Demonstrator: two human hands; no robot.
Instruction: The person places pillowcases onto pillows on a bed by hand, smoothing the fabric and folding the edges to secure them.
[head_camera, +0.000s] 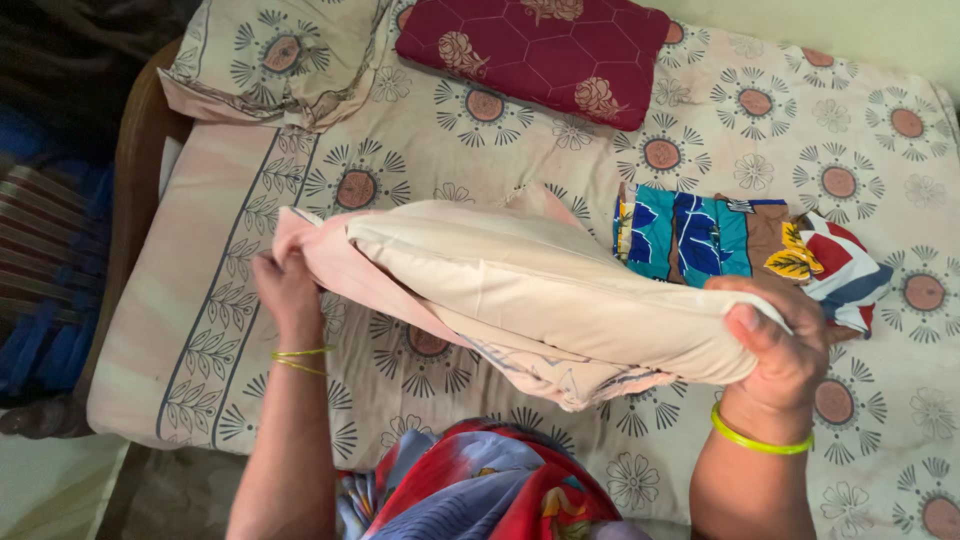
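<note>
My left hand (285, 290) pinches one end of the cream pillow (540, 295) and my right hand (785, 345) clamps the other — it hangs level above the patterned bedsheet (700, 130). Folded bright cloth (745, 245) lies at two o'clock of the pillow, a maroon pillow (535, 50) at twelve.

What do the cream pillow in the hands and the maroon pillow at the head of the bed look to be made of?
Cream pillow: smooth, faintly shiny woven cloth over soft filling, creasing under the right hand and left hand. Maroon pillow: matte printed cloth, likely cotton, with stitched-looking hexagon lines.
</note>
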